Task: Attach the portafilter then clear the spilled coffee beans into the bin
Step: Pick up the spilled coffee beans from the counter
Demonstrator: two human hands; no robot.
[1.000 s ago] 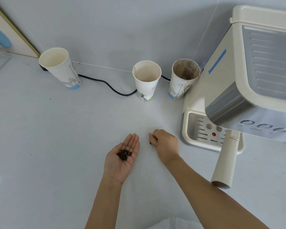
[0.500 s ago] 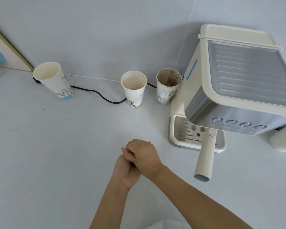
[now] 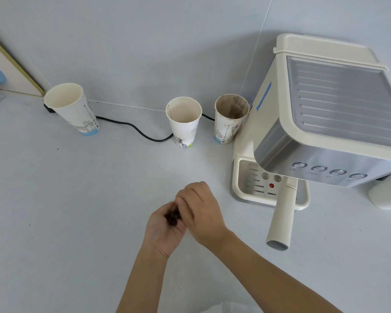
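My left hand is palm up above the white counter, cupped around a small pile of dark coffee beans. My right hand lies over its right side, fingers curled down at the beans. The cream portafilter handle sticks out toward me from under the espresso machine, over the drip tray. I see no loose beans on the counter, only tiny dark specks.
Three paper cups stand along the back wall: one at the left, one in the middle and a coffee-stained one beside the machine. A black cable runs behind them. A white cup lies at the right edge.
My right hand left the counter, where it was at a bean, and came over my open left palm. The left fingers curled up around the beans. My view shifted right.
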